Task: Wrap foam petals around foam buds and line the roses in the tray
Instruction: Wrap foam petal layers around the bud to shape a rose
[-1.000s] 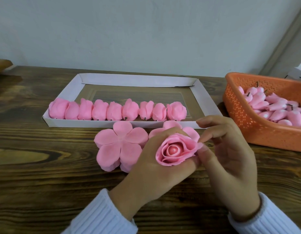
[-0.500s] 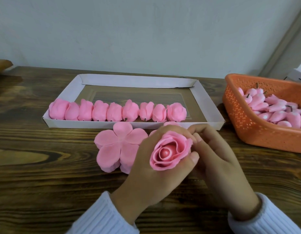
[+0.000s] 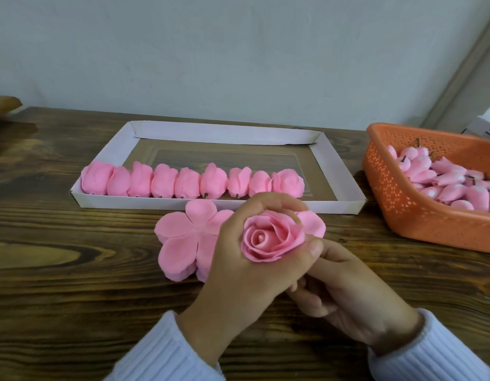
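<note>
Dark wood counter [image 3: 73,270], plain wall [image 3: 238,50] behind. My left hand [image 3: 238,273] is curled round the rose [image 3: 271,239], just this side of the tray [image 3: 210,133], so the wrap doesn't spring open. Right hand [image 3: 351,301] tucks under it, probably steadying the base; can't tell if it's gripping.
</note>
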Available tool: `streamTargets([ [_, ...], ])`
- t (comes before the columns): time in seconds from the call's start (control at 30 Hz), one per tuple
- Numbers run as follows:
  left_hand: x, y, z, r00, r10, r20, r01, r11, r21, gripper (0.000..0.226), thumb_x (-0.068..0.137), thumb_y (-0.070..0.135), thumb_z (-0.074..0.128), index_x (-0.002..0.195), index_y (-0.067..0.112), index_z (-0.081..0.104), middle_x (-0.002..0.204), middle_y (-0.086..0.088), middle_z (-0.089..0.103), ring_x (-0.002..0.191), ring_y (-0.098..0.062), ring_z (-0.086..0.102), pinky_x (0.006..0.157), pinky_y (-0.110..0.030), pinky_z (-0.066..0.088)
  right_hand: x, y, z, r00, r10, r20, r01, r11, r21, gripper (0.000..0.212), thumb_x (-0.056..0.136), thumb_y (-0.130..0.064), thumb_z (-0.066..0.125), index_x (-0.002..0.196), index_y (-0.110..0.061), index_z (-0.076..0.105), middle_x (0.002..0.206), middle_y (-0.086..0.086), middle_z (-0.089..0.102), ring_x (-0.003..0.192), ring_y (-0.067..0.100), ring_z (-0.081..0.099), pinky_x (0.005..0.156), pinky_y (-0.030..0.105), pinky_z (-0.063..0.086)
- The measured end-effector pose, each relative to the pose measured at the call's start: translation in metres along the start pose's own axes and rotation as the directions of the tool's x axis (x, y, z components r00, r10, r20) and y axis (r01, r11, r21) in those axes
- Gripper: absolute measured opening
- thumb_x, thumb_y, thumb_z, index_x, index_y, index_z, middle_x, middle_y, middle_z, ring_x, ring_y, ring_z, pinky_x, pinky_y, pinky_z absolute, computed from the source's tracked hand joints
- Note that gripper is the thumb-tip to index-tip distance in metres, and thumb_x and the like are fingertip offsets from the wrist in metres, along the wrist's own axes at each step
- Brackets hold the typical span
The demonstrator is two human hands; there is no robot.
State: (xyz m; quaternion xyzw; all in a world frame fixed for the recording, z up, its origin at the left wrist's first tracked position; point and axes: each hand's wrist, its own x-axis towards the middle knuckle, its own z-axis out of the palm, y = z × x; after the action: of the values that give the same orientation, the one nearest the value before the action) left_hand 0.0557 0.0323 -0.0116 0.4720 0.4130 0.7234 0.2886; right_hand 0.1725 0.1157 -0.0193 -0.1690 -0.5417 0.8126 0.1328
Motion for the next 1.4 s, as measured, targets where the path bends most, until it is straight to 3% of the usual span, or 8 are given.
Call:
streamTargets([
  [0.3,0.0,0.001,0.0,0.988,-0.025,0.156,0.013,0.997,0.075,0.049,0.069,0.001,0.078,0.112,0.016,0.058,0.077,0.005,0.062,0.069,-0.01,0.063,0.065,-0.022,0.054,0.002,0.001,0.002,0.976,0.06,0.208,-0.116,0.956,0.269,0.023,0.079,-0.025,0.075,0.097,-0.011,0.072,0.071,0.004,0.063,0.056,0.007,0.058,0.04,0.013,0.034],
  [0.43,-0.002,0.001,0.003,0.989,-0.035,0.144,0.023,0.996,0.086,0.067,0.066,-0.003,0.078,0.121,0.021,0.05,0.092,0.0,0.065,0.089,-0.025,0.065,0.082,-0.032,0.055,0.002,0.003,0.001,0.973,-0.01,0.229,-0.074,0.931,0.357,0.035,0.084,-0.011,0.07,0.118,-0.004,0.064,0.107,0.013,0.067,0.095,0.021,0.067,0.078,0.03,0.057],
  [0.53,-0.002,0.0,0.003,0.989,-0.083,0.125,0.065,0.988,0.143,0.076,0.063,0.002,0.08,0.126,0.029,0.046,0.102,0.007,0.066,0.094,-0.01,0.066,0.08,-0.021,0.053,0.003,0.005,-0.001,0.985,-0.043,0.17,-0.023,0.929,0.37,0.052,0.076,-0.013,0.08,0.121,0.003,0.059,0.113,0.02,0.062,0.103,0.026,0.063,0.088,0.035,0.054],
  [0.63,-0.002,-0.002,0.002,0.986,-0.107,0.131,0.086,0.984,0.156,0.067,0.065,0.002,0.081,0.114,0.036,0.051,0.101,0.027,0.065,0.095,0.007,0.063,0.075,-0.007,0.048,0.003,0.005,-0.001,0.983,-0.081,0.162,0.012,0.921,0.389,0.049,0.076,-0.012,0.079,0.12,0.0,0.062,0.112,0.018,0.065,0.103,0.025,0.065,0.09,0.034,0.054],
  [0.83,0.002,-0.001,0.001,0.991,-0.061,0.115,0.035,0.977,0.212,0.025,0.07,0.026,0.075,0.094,0.02,0.07,0.1,0.008,0.069,0.099,-0.005,0.064,0.082,-0.013,0.047,0.004,0.003,0.001,0.978,-0.126,0.167,0.05,0.914,0.402,0.056,0.079,-0.01,0.076,0.127,0.006,0.054,0.122,0.023,0.06,0.115,0.03,0.06,0.096,0.038,0.05],
  [1.03,0.002,-0.005,-0.001,1.0,-0.009,0.009,0.008,0.997,0.074,0.015,0.074,0.02,0.068,0.087,0.012,0.071,0.091,-0.002,0.072,0.091,-0.014,0.068,0.076,-0.022,0.054,0.003,0.001,-0.003,0.978,-0.203,-0.045,0.207,0.96,0.186,0.034,0.085,-0.008,0.054,0.117,0.002,0.062,0.109,0.021,0.068,0.095,0.029,0.068,0.079,0.037,0.059],
  [1.17,0.002,-0.006,0.0,0.999,0.029,-0.028,-0.025,0.989,0.143,0.02,0.073,0.027,0.069,0.083,0.01,0.065,0.079,0.005,0.069,0.077,-0.007,0.066,0.072,-0.017,0.051,0.002,0.003,-0.008,0.829,-0.475,-0.297,0.432,0.879,-0.2,0.014,0.083,-0.014,0.058,0.085,-0.019,0.07,0.084,0.01,0.066,0.074,0.021,0.061,0.064,0.027,0.052],
  [1.4,0.0,-0.013,0.005,0.989,-0.048,0.138,0.006,0.957,0.291,0.048,0.057,0.016,0.084,0.091,0.027,0.051,0.083,0.034,0.064,0.083,0.016,0.06,0.078,-0.007,0.046,-0.004,0.0,-0.01,0.732,-0.679,-0.056,0.592,0.675,-0.44,0.02,0.087,-0.017,0.056,0.1,-0.025,0.07,0.109,0.004,0.065,0.111,0.027,0.059,0.093,0.044,0.048],
])
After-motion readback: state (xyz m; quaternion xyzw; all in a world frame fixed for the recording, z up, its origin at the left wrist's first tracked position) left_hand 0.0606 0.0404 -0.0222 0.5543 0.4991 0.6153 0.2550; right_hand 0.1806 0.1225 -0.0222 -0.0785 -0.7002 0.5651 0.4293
